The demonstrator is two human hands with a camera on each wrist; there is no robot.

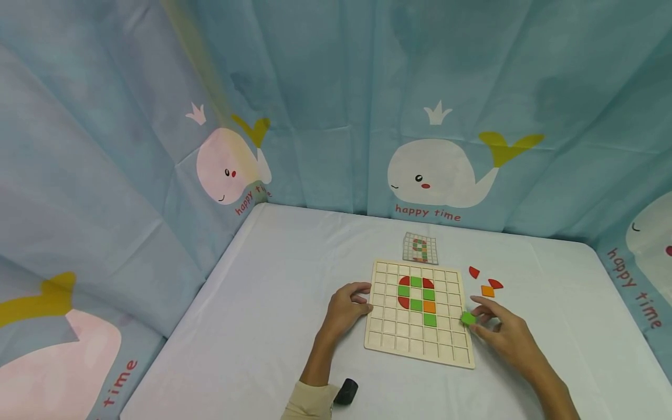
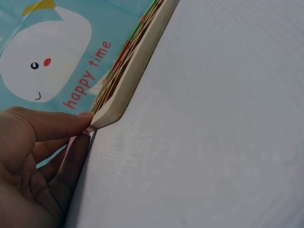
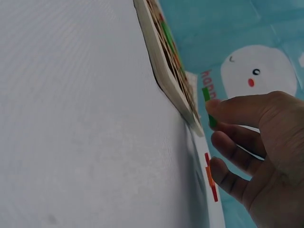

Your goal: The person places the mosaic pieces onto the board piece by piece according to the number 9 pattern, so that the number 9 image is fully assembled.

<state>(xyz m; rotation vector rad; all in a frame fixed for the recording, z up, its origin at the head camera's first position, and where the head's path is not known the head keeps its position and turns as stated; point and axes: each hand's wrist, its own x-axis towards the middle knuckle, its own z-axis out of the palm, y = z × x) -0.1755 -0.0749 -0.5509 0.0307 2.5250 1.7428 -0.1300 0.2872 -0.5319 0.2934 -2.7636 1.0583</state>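
Note:
A wooden grid board (image 1: 388, 335) lies on the white table with red, green and orange tiles set in its squares. At its left edge, my left hand (image 1: 343, 309) pinches the rim between thumb and finger, as the left wrist view of the board (image 2: 123, 95) shows. My right hand (image 1: 504, 335) holds a green tile (image 1: 468, 318) by thumb and fingertip, over the board's right edge. Seen from the right wrist, this green tile (image 3: 206, 95) stands edge-on, raised above the board's level. The other right fingers are loosely bent.
Behind the board lies a pattern card (image 1: 420, 249) showing a similar coloured figure. Two red quarter-round tiles, one of them a red piece (image 1: 474, 272), and an orange tile (image 1: 487, 291) lie right of the board. A black object (image 1: 346, 391) is by the left sleeve.

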